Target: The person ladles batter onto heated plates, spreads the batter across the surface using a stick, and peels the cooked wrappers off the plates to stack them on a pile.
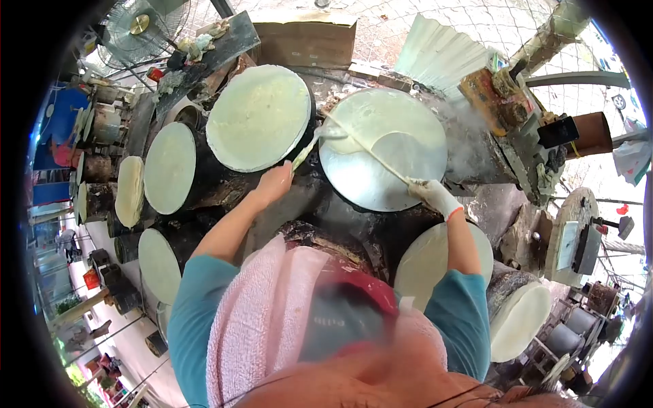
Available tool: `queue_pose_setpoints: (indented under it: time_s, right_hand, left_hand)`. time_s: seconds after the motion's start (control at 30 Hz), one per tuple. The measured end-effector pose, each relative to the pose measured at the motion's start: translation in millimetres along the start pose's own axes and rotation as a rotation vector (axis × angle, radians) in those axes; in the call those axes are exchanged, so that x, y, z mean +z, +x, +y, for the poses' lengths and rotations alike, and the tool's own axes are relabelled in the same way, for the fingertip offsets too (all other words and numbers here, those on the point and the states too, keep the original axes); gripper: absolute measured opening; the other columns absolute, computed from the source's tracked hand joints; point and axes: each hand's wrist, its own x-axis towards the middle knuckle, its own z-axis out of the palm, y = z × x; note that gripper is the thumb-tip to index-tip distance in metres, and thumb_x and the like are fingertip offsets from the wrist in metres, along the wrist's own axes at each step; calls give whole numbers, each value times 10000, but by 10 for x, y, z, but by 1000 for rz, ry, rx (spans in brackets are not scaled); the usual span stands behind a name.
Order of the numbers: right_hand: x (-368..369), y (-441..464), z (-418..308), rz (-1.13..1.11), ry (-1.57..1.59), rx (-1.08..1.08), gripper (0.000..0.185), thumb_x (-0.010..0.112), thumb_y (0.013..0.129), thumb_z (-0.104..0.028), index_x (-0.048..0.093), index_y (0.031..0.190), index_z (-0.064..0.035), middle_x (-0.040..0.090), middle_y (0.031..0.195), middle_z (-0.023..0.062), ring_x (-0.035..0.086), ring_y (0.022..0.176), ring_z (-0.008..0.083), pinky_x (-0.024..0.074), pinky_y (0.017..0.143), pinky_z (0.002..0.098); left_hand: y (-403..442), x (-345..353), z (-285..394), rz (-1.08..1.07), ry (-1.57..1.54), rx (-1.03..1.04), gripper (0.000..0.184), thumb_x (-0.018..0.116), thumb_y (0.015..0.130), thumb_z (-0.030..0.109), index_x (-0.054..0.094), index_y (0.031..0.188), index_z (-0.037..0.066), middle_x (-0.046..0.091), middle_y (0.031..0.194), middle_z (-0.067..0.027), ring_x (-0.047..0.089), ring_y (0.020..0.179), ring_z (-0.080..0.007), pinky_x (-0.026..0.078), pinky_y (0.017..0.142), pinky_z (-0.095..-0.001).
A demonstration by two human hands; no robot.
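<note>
Over the middle round griddle (388, 187), my left hand (275, 182), bare, is closed around the handle of a short pale tool (306, 152). Its whitish head lies at the griddle's left rim; the exact kind is unclear. My right hand (435, 196), in a white glove, grips one end of a long thin stick (374, 154) at the lower right rim. The stick slants across the griddle to the upper left. A pale thin sheet (381, 109) covers the upper part, while the lower part shows bare shiny metal.
Another round griddle (258, 119) with a pale layer stands at upper left. More pale-covered rounds (170, 168) line the left, and one (445, 262) sits below my right arm. Steam drifts right of the middle griddle. A fan (139, 26) and a cardboard box (306, 44) stand behind.
</note>
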Motion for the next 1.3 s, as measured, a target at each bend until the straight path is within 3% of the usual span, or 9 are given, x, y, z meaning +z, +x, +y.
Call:
queue_pose_setpoints:
  time_s: [0.23,0.33,0.4,0.47,0.7,0.73,0.9,1.07,1.3]
  right_hand:
    - [630,-894,595,204,203,85,540,684,840,-250,517,1332,-103,643,802,-27,434,519,21,314,437,185]
    - [1466,-846,697,23,1085,71,382,654,865,-211,570,1220,-99,505,679,-72,384,470,32,292,403,196]
    - [1974,-451,428,227,946,-11,211,637,881,-207,600,1060,-101,415,626,-77,354,448,44,290,387,203]
    - [2414,-123,-173,250,1112,-42,183,640,881,-241,595,992,-102,454,622,-58,389,442,56,304,372,221]
    - [3441,1442,32,1062,125,-145,305,523,925,-335,622,1034,-68,671,858,170,655,773,334,510,650,405]
    - [3364,1106,-133,1023,199,22,332,498,920,-332,621,1045,-50,650,954,233,605,978,399,475,816,449]
    - [2944,464,-164,1045,522,251,295,473,921,-295,623,984,-50,667,837,193,643,816,378,499,704,443]
    - [3188,421,105,827,-289,139,312,435,924,-338,553,1045,-76,645,833,250,625,820,433,474,713,541]
    - [2232,-47,443,1035,0,132,346,464,923,-327,604,969,-14,652,846,238,628,846,404,492,727,475]
  left_hand:
    - [-768,264,40,-254,-128,104,217,426,903,165,485,969,-33,620,755,-266,614,718,-446,474,641,-551]
    - [-587,-69,14,-326,-444,274,266,532,900,209,487,925,-52,597,788,-286,583,748,-476,456,638,-499]
    - [-492,-275,-111,-214,-539,360,303,583,891,213,513,960,-73,593,805,-283,565,734,-470,446,637,-449]
    - [-535,-550,-202,-91,-714,249,320,579,903,189,532,1075,-76,613,795,-245,611,697,-304,463,659,-379]
    - [-378,-542,-1032,-4,-959,139,177,543,913,136,560,972,-30,562,702,-123,516,634,-171,446,621,-314]
    - [-397,-454,-1134,11,-952,154,165,542,910,128,559,966,-27,558,700,-115,507,634,-158,443,618,-307]
    - [-610,-317,-1274,-65,-1049,45,118,537,891,92,555,939,-14,524,688,-60,465,634,-108,420,596,-273]
    - [-753,-155,-1176,-34,-1138,18,56,513,940,104,523,909,58,432,653,48,388,551,-22,332,469,-180]
    - [-1060,-222,-524,-7,-1229,-116,112,528,926,141,516,858,53,438,604,32,390,488,-41,307,436,-221]
